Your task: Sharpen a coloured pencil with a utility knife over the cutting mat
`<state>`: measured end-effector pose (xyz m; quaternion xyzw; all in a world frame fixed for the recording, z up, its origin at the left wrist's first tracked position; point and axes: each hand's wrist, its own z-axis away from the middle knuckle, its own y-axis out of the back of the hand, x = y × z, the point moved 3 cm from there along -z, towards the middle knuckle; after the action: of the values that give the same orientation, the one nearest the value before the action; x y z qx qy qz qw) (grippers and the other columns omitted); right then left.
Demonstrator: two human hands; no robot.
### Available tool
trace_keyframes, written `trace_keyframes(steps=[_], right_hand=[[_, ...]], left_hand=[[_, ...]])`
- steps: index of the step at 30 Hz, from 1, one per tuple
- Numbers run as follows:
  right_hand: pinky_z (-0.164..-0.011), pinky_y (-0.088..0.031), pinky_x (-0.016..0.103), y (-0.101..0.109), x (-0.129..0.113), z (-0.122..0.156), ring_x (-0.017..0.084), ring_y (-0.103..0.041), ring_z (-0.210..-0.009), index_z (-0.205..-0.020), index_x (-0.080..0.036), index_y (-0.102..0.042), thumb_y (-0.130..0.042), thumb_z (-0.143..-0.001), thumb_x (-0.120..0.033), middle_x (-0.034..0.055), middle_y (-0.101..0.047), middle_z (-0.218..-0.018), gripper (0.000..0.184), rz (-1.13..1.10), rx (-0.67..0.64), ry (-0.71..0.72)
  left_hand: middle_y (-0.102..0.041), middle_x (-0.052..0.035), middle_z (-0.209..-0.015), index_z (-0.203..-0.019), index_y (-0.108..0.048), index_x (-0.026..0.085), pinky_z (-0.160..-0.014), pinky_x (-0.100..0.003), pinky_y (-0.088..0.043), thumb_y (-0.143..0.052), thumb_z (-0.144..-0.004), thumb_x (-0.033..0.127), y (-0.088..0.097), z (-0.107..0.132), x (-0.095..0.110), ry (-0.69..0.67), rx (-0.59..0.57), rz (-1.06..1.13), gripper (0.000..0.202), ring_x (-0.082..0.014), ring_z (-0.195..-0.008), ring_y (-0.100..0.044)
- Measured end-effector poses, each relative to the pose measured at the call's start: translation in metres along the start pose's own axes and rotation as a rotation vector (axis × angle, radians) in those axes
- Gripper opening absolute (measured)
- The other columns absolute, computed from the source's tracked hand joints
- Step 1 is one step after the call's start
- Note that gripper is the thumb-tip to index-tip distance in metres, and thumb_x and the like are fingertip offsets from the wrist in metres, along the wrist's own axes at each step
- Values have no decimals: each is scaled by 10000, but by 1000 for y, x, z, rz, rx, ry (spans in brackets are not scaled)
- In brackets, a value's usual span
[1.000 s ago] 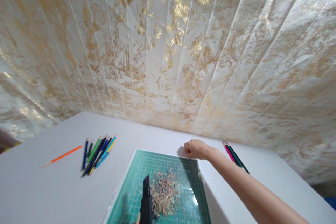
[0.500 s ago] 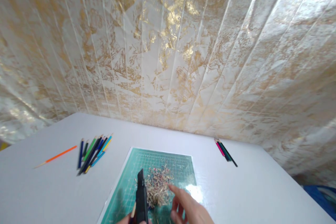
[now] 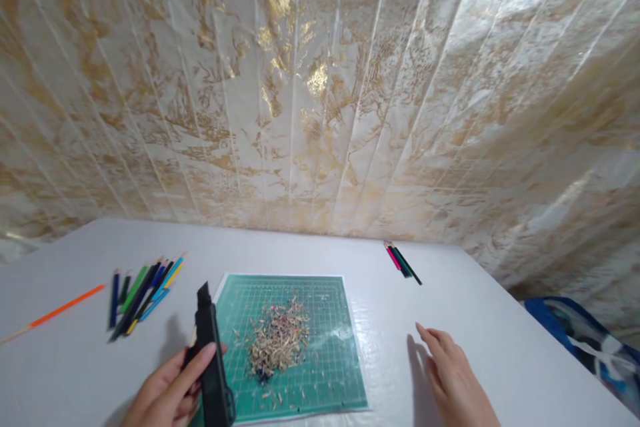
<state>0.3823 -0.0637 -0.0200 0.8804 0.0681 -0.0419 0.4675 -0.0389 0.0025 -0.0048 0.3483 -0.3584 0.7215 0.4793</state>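
Note:
My left hand [image 3: 173, 383] is wrapped round a black utility knife [image 3: 214, 360], its dark blade pointing up and away. A small pale tip shows beside the knife, perhaps of a pencil; most of it is hidden. Just right of the knife, a heap of pencil shavings [image 3: 280, 340] lies on a green cutting mat [image 3: 333, 380] with a printed grid. My right hand [image 3: 457, 377] is above the white table, right of the mat, holding nothing, with its fingers stretched forward.
Several coloured pencils [image 3: 145, 293] lie in a group on the left of the table [image 3: 385, 347]. Beyond them is an orange thin-tipped stick [image 3: 67, 307]. A few more pencils [image 3: 403, 263] rest near the back. A blue bag [image 3: 565, 320] is past the right edge; a gold-patterned sheet [image 3: 300, 113] hangs behind.
My right hand has moved right, from beside the shavings to over the bare table. My left hand with the utility knife has shifted left, uncovering more of the mat. The view has turned slightly right.

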Motion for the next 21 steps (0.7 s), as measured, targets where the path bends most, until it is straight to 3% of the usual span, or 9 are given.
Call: trace_keyframes(steps=[2, 5, 8, 12, 17, 21], right_hand=[[-781, -605, 384, -7, -20, 0, 218, -699, -926, -1302, -238, -476, -361, -937, -161, 99, -658, -1073, 390, -47, -33, 27], [-884, -571, 305, -20, -59, -1, 177, -666, -1070, -1391, -296, -398, -385, -953, -170, 59, -650, -1183, 456, -144, -127, 122], [-922, -562, 326, -25, -83, -2, 189, -655, -1104, -1413, -255, -360, -374, -947, -141, 99, -627, -1232, 480, -174, -143, 139], [-902, -576, 339, -22, -92, -1, 214, -651, -1102, -1407, -223, -355, -504, -898, -173, 124, -619, -1236, 532, -176, -176, 187], [-915, -571, 445, -16, -106, -8, 289, -621, -1145, -1357, -208, -436, -650, -661, -99, 140, -613, -1273, 737, -173, -220, 278], [-827, -606, 403, -9, -109, -23, 275, -675, -1059, -1304, -196, -491, -752, -686, -178, 147, -650, -1254, 671, -165, -223, 381]], left_hand=[[-316, 139, -496, -751, -654, 129, -376, -110, -87, -884, -293, 664, -12, 1, 0, -9, -36, -34, 741, 6, -392, -194], [-316, 137, -538, -794, -622, 135, -397, -118, -94, -860, -462, 650, -30, 2, -1, -57, -135, -85, 657, -5, -421, -191], [-320, 129, -568, -776, -595, 141, -405, -125, -89, -836, -512, 663, -40, 1, -2, -62, -185, -79, 632, -9, -439, -186], [-336, 118, -603, -815, -606, 142, -412, -125, -88, -824, -517, 677, -38, 1, 1, -54, -146, -66, 649, -10, -453, -192], [-363, 102, -609, -835, -635, 134, -420, -126, -94, -815, -535, 672, -31, 3, 9, -49, -152, -78, 642, -10, -455, -225], [-365, 105, -600, -882, -656, 131, -421, -128, -72, -805, -576, 653, -36, -7, 22, -72, -214, -102, 624, -7, -450, -214]])
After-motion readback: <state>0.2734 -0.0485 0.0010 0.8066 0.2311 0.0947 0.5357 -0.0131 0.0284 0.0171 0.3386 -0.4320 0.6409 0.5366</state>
